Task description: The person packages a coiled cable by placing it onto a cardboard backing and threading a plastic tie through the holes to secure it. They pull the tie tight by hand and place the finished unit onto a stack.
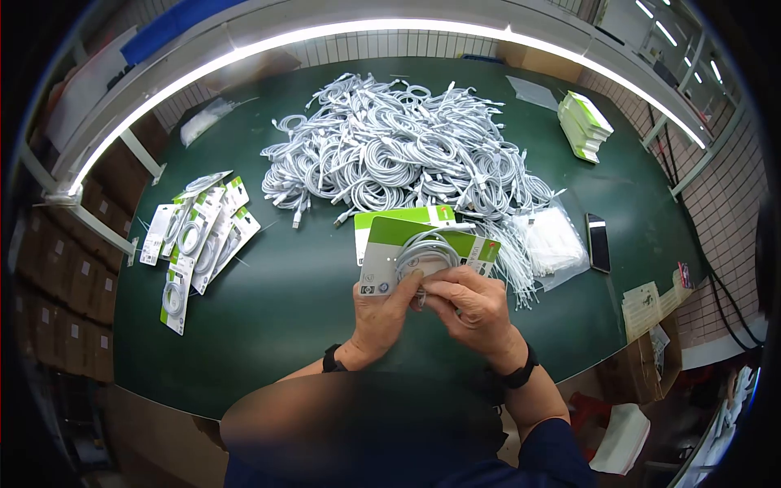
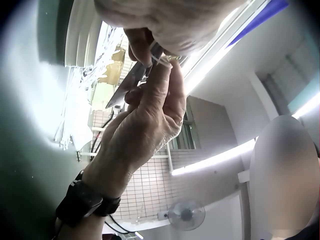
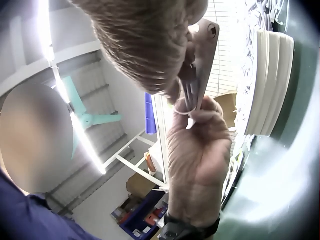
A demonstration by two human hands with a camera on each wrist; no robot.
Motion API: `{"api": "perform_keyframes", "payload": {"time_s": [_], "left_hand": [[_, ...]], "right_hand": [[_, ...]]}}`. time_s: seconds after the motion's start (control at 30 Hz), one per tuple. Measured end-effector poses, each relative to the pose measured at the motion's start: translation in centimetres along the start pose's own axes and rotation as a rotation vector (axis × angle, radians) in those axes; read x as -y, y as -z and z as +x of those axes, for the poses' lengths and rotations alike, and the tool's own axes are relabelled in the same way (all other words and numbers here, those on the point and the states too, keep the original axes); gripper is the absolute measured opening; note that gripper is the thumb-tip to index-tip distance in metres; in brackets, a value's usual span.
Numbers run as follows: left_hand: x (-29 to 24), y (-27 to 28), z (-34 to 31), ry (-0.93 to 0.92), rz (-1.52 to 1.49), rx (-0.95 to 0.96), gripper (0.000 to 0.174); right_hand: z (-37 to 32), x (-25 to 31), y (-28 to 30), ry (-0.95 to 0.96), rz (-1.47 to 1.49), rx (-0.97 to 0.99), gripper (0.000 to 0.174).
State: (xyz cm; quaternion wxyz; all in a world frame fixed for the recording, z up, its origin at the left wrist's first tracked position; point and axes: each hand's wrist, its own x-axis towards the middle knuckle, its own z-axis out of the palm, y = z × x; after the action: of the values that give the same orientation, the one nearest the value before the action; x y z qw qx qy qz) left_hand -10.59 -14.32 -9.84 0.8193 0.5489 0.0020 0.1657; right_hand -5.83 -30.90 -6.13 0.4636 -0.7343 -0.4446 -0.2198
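Above the table, my left hand (image 1: 381,319) grips a green and white packaging card (image 1: 382,244), its thumb over the front at the lower edge. A coiled white cable (image 1: 423,250) lies against the face of that card. My right hand (image 1: 470,305) has its fingertips at the bottom of the coil, pinching a thin white cable tie (image 2: 162,61). In the right wrist view the tie loops beside the left thumb, under the card's edge. Below the held card stands a stack of similar cards (image 1: 407,215).
A large heap of coiled white cables (image 1: 399,146) covers the table's far middle. Carded cables (image 1: 195,236) lie at left. Loose white ties (image 1: 512,260), a plastic bag of ties (image 1: 557,244) and a phone (image 1: 598,242) are at right, a card stack (image 1: 584,126) farther back.
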Motion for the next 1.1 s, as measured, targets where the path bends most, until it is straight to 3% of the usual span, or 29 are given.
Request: {"api": "perform_keyframes", "payload": {"time_s": [0.07,0.13,0.2,0.3,0.33,0.4,0.47,0.5,0.6,0.73,0.77,0.9,1.0,1.1], "left_hand": [[-0.2,0.0,0.3,-0.001,-0.023,0.009,0.014],[-0.6,0.0,0.3,-0.014,-0.069,0.015,0.015],[-1.1,0.0,0.2,-0.014,-0.099,0.064,0.018],[-2.4,-0.4,-0.7,0.003,-0.065,0.175,0.023],[-2.7,-0.6,-0.9,0.007,-0.042,0.219,0.025],[-2.7,-0.7,-1.3,-0.004,0.018,0.267,0.023],[-2.7,-0.6,-1.4,0.011,0.074,0.314,0.021],[-3.0,-0.7,-1.3,-0.002,0.083,0.303,0.018],[-3.0,-0.1,-1.1,-0.092,0.241,0.357,0.018],[-3.1,-0.3,-1.0,-0.155,0.331,0.403,0.017],[-3.2,-0.3,-0.9,-0.155,0.341,0.413,0.017],[-2.0,-0.1,-1.0,-0.156,0.332,0.429,0.017],[-2.2,0.2,-1.0,-0.142,0.323,0.465,0.017],[-2.6,-0.4,-1.4,-0.181,0.309,0.497,0.018]], "right_hand": [[0.3,-0.3,0.6,0.086,-0.001,-0.092,0.020],[0.2,-1.6,2.2,0.153,-0.109,-0.383,0.015],[-0.1,-2.7,3.3,-0.154,0.147,-0.688,0.006],[0.3,-4.7,4.8,-0.657,0.492,-0.598,0.005],[-0.4,-5.7,4.9,-0.798,0.635,-0.349,0.009],[-0.9,-6.3,3.4,-0.856,0.702,0.105,0.021],[-1.3,-5.6,2.6,-0.644,1.048,0.359,0.042],[-1.0,-4.7,2.0,-0.540,1.201,0.341,0.059],[-1.5,-5.6,1.6,-0.531,1.140,0.373,0.060],[-1.6,-5.4,1.7,-0.717,1.190,0.395,0.042],[-1.7,-5.0,1.8,-0.771,1.190,0.361,0.031],[-0.7,-3.7,2.1,-0.768,1.063,0.385,0.024],[-1.1,-4.1,1.9,-0.751,1.160,0.351,0.020],[-1.0,-4.1,1.9,-0.728,1.015,0.223,0.015]]}}
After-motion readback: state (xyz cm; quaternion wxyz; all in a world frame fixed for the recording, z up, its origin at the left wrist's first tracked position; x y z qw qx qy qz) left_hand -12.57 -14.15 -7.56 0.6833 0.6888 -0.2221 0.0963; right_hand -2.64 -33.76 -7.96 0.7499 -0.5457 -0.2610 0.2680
